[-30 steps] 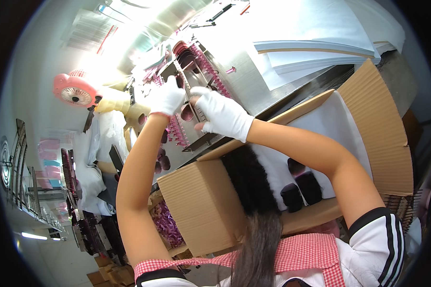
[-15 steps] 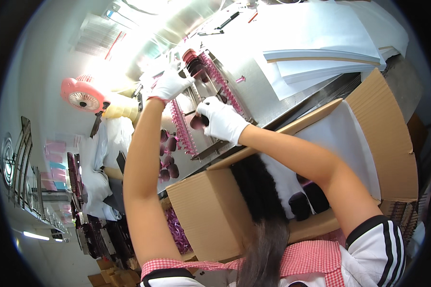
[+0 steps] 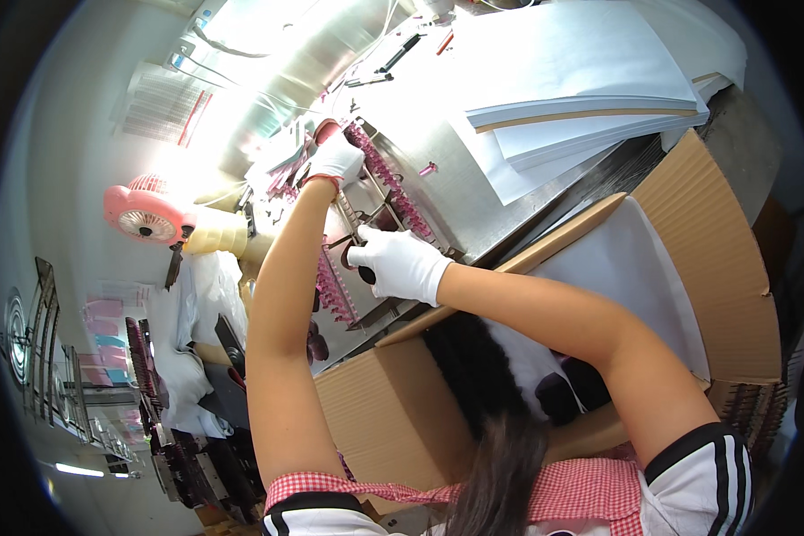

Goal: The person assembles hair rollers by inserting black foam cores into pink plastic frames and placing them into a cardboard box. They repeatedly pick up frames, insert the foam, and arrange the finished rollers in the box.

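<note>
At the rack (image 3: 397, 194), your left hand (image 3: 337, 159), grip hidden, has shifted farther away, seemingly leaving your right hand (image 3: 406, 266) pinching a dark piece (image 3: 367, 275) alone.

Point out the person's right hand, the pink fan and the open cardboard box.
Right hand (image 3: 404, 266): head view, on the back of the white glove.
Pink fan (image 3: 147, 223): head view, on its round front grille.
Cardboard box (image 3: 716, 259): head view, on the open flap at the picture's right.

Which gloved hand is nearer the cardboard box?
The right hand, lower in view by the cardboard box; the left hand is farther off, beside a pink row.
</note>
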`<state>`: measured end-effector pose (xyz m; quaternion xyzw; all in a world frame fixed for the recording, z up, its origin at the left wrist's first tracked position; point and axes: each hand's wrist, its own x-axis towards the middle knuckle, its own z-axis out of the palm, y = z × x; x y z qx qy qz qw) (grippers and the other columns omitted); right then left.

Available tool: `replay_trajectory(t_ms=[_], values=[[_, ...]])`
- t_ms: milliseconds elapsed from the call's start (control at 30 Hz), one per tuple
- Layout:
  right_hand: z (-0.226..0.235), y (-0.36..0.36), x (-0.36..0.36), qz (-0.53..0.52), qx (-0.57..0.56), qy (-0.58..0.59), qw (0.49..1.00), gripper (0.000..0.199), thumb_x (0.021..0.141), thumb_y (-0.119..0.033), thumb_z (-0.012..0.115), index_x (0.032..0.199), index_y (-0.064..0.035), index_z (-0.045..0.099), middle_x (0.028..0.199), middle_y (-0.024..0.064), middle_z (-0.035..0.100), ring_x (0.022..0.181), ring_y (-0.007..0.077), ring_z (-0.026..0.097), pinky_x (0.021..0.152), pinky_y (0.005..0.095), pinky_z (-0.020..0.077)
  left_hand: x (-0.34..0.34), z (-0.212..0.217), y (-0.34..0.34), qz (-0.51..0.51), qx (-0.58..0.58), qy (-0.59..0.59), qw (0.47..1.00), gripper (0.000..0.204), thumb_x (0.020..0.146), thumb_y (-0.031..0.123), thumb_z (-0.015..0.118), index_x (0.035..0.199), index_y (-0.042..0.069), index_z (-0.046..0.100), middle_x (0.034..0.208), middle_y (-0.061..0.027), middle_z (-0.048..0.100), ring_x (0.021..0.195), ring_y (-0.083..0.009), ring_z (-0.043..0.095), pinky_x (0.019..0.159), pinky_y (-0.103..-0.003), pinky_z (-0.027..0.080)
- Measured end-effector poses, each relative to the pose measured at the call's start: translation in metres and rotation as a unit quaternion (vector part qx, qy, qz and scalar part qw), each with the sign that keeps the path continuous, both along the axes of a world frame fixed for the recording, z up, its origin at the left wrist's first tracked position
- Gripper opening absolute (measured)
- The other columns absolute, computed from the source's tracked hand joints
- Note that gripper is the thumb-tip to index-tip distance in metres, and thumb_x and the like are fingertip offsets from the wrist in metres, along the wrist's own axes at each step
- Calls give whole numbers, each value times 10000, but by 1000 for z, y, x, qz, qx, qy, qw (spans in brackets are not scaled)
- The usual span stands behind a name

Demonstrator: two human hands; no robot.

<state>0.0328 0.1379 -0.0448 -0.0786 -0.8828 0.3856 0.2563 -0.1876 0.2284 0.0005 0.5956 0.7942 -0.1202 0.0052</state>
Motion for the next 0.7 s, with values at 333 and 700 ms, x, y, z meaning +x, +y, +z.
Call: replay_trajectory(t_ms=[333, 700], values=[[7, -7, -18, -156, -161, 141, 964, 775, 657, -94, 829, 1334, -30, 455, 1423, 317, 367, 1332, 470, 406, 1103, 433, 403, 45, 41, -138, -33, 35, -81, 996, 148, 788, 156, 632, 824, 27, 695, 899, -228, 631, 860, -402, 633, 794, -458, 525], [-1, -2, -13, -92, -98, 56, 989, 504, 712, -130, 756, 1189, -103, 597, 1070, 181, 556, 988, 366, 602, 866, 422, 532, -9, 67, -92, 50, -38, -155, 986, 432, 893, 335, 596, 1220, 55, 623, 1187, -122, 663, 1115, -239, 628, 928, -365, 498]])
